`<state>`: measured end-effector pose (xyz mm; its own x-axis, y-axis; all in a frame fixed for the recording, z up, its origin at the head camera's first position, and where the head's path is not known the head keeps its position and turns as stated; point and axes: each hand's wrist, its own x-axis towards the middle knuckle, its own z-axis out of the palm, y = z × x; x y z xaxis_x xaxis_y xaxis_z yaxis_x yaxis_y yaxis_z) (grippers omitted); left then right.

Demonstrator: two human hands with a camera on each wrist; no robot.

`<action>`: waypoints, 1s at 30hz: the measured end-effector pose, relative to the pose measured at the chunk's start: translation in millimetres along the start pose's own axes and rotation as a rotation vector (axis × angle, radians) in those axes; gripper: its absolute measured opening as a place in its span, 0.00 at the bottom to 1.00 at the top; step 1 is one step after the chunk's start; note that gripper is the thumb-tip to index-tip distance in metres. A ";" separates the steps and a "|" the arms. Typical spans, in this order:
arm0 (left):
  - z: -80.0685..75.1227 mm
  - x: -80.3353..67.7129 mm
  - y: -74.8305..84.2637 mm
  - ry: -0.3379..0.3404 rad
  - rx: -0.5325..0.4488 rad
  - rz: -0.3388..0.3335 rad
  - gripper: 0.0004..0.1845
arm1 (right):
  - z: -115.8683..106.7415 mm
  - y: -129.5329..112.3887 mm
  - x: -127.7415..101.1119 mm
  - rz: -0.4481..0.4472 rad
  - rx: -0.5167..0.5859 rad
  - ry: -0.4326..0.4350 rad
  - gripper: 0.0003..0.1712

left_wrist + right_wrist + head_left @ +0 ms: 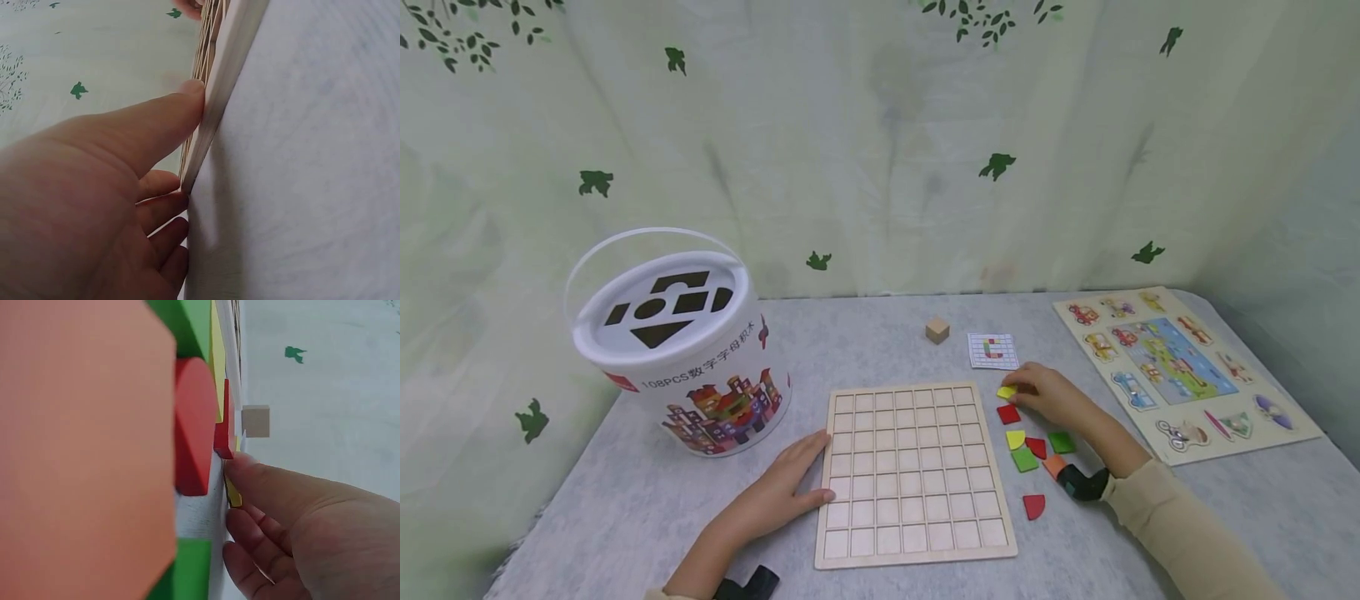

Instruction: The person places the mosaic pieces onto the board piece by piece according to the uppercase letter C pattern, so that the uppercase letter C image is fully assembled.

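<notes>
**Right hand on yellow piece beside empty grid board; left hand steadying board edge**

Containers. A wooden grid board [912,475] lies flat on the grey table [625,500], its long axis running away from the person. All of its square compartments that show are vacant. A white bucket [681,350] stands to the left of the board, lid on, with shape-cut openings in the lid; its contents cannot be seen. A picture puzzle tray [1183,371] lies at the far right with its pieces seated in their recesses.

Item in hand. The right hand [1051,396] has thumb and fingertips pinched on a small yellow piece [1006,391], just beside the board's right edge near its far corner. The piece lies flat against the table; the direction of its long axis cannot be told, as fingers cover part of it.

Left hand. The left hand [782,487] lies flat on the table, fingers straight, thumb [162,119] touching the board's left edge. It holds nothing.

Surroundings. Loose pieces lie right of the board: a red square [1008,413], a yellow quarter-round [1015,438], green squares [1024,459], an orange piece [1054,464] and a red quarter-round [1034,506]. A pattern card [992,351] and a plain wooden cube [937,331] lie beyond the board.
</notes>
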<state>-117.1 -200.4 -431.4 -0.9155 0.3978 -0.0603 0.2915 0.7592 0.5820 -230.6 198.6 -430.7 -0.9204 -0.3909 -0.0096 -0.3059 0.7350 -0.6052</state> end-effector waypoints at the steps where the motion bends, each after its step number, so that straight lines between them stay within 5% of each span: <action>1: 0.2 -0.1 0.0 0.001 0.000 0.001 0.42 | -0.4 -0.6 -0.4 0.002 0.000 0.000 0.13; 8: 1.2 -1.0 -0.4 0.015 0.005 0.030 0.41 | -6.3 -14.2 -4.9 -0.025 0.029 0.040 0.17; 18: 0.1 -0.6 -0.7 0.016 0.012 0.020 0.41 | -6.8 -72.6 -0.1 -0.248 0.073 0.065 0.18; 25: 0.4 -1.2 -1.2 0.020 0.026 0.030 0.43 | 12.4 -115.0 15.3 -0.413 0.109 0.048 0.16; 30: 0.0 -1.1 0.2 -0.002 0.044 0.025 0.44 | 37.9 -128.3 29.0 -0.447 0.099 -0.016 0.16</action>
<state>-116.0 -200.7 -431.2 -0.9073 0.4178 -0.0475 0.3264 0.7709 0.5470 -208.8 72.0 -383.5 -0.6993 -0.6666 0.2581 -0.6467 0.4361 -0.6258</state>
